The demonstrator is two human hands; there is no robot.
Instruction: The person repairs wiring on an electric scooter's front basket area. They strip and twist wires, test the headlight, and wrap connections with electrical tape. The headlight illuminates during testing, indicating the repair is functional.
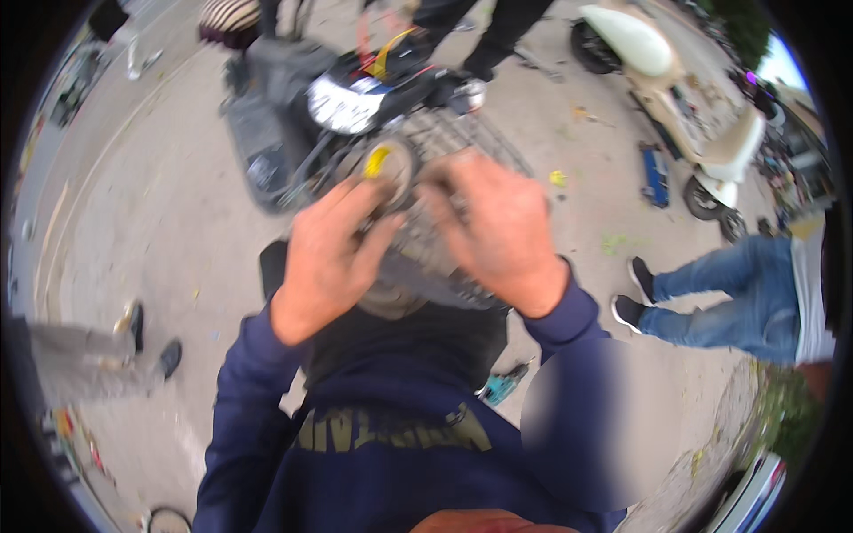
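My left hand [330,253] is closed, thumb and fingers bent around the near side of a roll of tape [410,171], a dark ring with a pale core and yellow inside. Close beside it, my right hand [499,226] has its thumb and fingers curled together at the tips. Whatever lies between them is blurred and hidden. Both hands are over a partly stripped scooter with a white glossy panel [345,105], dark cables and a metal rack [493,142]. Motion smears the parts below my hands.
A cream scooter [640,53] stands at the far right, with a blue tool-like object [655,176] near it. People stand on both sides, one in blue jeans [733,298], one in grey trousers [80,355]. A teal tool [504,384] lies on the ground by my right side.
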